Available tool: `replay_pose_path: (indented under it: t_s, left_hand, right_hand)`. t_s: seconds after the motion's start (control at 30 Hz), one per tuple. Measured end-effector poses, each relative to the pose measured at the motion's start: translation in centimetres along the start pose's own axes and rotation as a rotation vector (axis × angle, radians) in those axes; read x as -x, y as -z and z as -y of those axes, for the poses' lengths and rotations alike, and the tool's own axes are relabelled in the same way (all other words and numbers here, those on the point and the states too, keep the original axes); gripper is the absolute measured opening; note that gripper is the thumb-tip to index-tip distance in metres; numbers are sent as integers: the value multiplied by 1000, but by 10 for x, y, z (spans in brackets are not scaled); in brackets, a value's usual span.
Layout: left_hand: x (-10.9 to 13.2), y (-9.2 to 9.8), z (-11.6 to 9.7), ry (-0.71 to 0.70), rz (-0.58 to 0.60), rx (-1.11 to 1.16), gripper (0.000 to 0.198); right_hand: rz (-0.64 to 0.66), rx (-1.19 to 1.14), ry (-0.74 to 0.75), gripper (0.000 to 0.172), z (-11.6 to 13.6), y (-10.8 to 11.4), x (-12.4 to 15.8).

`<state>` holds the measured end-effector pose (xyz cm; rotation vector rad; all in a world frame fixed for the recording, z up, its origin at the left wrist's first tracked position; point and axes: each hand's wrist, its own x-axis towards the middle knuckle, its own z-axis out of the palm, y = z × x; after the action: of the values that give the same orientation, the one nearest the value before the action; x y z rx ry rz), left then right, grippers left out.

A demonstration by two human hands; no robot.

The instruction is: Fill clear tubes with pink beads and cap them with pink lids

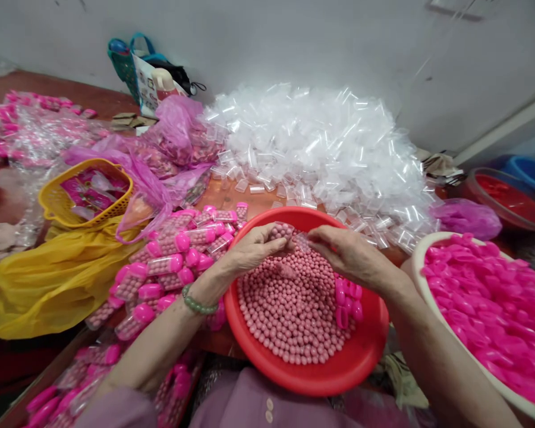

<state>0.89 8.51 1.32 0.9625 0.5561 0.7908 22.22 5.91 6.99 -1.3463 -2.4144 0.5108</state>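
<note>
Over a red basin (pixel 370 351) of small pink balls (pixel 289 309), my left hand (pixel 258 246) is closed around a small clear plastic container (pixel 282 230) with pink balls in it. My right hand (pixel 343 252) faces it, its fingertips closed on another clear container (pixel 301 241), partly hidden by the fingers. Several bright pink caps (pixel 348 300) lie on the balls below my right hand. Left of the basin is a pile of filled containers with pink caps (pixel 160 266).
A large heap of clear containers (pixel 321 142) lies behind the basin. At right stands a white tub (pixel 421 261) full of pink caps (pixel 485 303). A yellow basket (pixel 87 223), a yellow bag (pixel 57 279) and a purple plastic bag (pixel 178 128) are at left.
</note>
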Motion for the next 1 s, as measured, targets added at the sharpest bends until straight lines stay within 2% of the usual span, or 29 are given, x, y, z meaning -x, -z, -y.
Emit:
replay_pose_path:
  t_s: [0.07, 0.1, 0.2, 0.3, 0.5, 0.73, 0.83, 1.0]
  left_hand:
    - [-1, 1, 0, -25, 4, 10, 33]
    - [-1, 2, 0, -21, 6, 13, 34]
    - [-1, 3, 0, 13, 21, -16, 37]
    - [1, 2, 0, -2, 42, -42, 33]
    - [0, 1, -2, 67, 25, -52, 35]
    - [-5, 3, 0, 125, 149, -69, 37]
    - [-6, 4, 1, 129, 132, -99, 38]
    - [-5, 5, 0, 133, 113, -84, 38]
  right_hand:
    - [-157, -66, 72, 12, 3, 3, -12]
    - [-193, -101, 114, 13, 4, 2, -17]
    - [-140, -175, 214, 21, 5, -2, -28]
    - [-72, -203, 241, 20, 4, -8, -33]
    - [-51, -311, 191, 12, 3, -18, -35]
    - [89, -352, 64, 10, -2, -26, -36]
    - [100, -388, 22, 16, -6, -32, -36]
    - [22, -554, -29, 37, -10, -36, -37]
